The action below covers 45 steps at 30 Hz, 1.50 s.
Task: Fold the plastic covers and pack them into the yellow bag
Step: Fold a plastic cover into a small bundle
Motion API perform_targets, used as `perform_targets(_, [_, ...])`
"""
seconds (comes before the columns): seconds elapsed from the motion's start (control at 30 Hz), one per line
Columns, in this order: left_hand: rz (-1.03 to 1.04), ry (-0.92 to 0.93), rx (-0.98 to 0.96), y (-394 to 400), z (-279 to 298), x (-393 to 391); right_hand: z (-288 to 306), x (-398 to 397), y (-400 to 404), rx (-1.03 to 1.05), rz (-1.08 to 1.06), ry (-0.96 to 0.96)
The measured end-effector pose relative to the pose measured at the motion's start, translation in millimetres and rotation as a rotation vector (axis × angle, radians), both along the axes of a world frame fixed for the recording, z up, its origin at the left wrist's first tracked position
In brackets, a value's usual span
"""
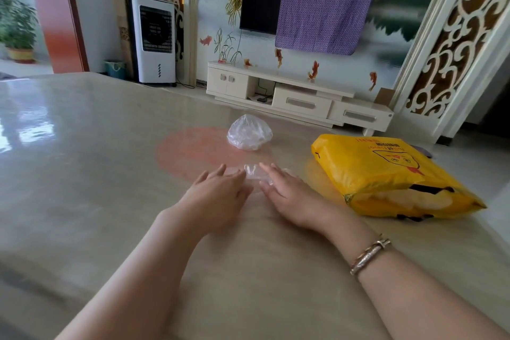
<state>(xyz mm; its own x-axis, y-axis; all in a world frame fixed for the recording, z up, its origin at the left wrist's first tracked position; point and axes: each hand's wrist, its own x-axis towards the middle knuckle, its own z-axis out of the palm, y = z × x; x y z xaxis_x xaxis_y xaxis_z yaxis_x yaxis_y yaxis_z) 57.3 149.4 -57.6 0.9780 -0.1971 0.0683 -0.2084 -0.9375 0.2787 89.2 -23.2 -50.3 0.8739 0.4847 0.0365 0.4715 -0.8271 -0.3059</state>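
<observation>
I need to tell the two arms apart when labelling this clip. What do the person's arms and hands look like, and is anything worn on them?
Both forearms are bare, with no sleeves or gloves in view. The left hand wears nothing visible, and no rings show on either hand. Below the right hand, the wrist carries a rose-gold metal bangle bracelet with a textured, sparkly band.

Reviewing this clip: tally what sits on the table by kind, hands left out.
Clear plastic covers: 2, a bunched bundle and a flat one pressed under the left hand and right hand
Yellow bags: 1
Total: 3
</observation>
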Motion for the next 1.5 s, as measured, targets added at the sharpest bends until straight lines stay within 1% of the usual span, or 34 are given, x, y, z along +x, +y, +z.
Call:
perform_targets(0.07, [0.033,0.083,0.061,-1,-8,1,-5,2,-7,-0.096,-0.014,0.017])
perform_targets(0.13, [0.063,0.122,0.089,1,-5,4,-6,9,-13,-0.163,-0.02,0.017])
perform_targets(0.27, [0.059,0.183,0.106,10,0,10,-7,15,-20,-0.165,-0.044,0.043])
perform_targets(0.33, [0.043,0.159,0.065,11,-1,10,-7,16,-21,-0.137,-0.045,0.055])
perform_targets(0.37, [0.037,0.119,0.014,12,-3,10,-6,15,-22,-0.101,-0.045,0.063])
perform_targets(0.4, [0.034,0.056,-0.083,13,-4,10,-4,15,-24,-0.041,-0.042,0.071])
perform_targets(0.5, [0.008,-0.198,-0.555,23,-3,10,10,8,-28,0.18,-0.008,0.045])
perform_targets(0.53, [-0.009,-0.247,-0.628,26,-2,9,15,5,-29,0.235,0.008,0.014])
perform_targets(0.57, [-0.025,-0.265,-0.645,29,-1,8,20,3,-29,0.269,0.026,-0.017])
perform_targets(0.67, [-0.044,-0.215,-0.606,32,-4,3,24,1,-26,0.238,0.077,-0.052])
perform_targets(0.8, [-0.057,-0.124,-0.467,27,-5,-6,21,-2,-24,0.152,0.118,0.011])
perform_targets(0.9, [-0.057,-0.124,-0.371,25,-4,-6,19,-4,-25,0.158,0.13,0.032])
perform_targets(1.03, [-0.05,-0.189,-0.338,25,-10,-3,13,1,-20,0.121,0.144,-0.087])
perform_targets(1.1, [-0.045,-0.199,-0.346,26,-10,-2,10,4,-20,0.186,0.105,-0.122])
perform_targets(1.27, [0.011,-0.153,-0.362,21,-4,0,6,14,-21,0.47,-0.049,-0.144])
perform_targets(1.3, [0.035,-0.132,-0.387,21,-2,1,5,16,-20,0.514,-0.087,-0.119])
perform_targets(1.4, [0.109,-0.168,-0.466,22,4,7,-3,23,-20,0.627,-0.172,-0.031])
perform_targets(1.5, [0.206,-0.134,-0.594,23,5,14,-7,28,-20,0.666,-0.238,-0.008])
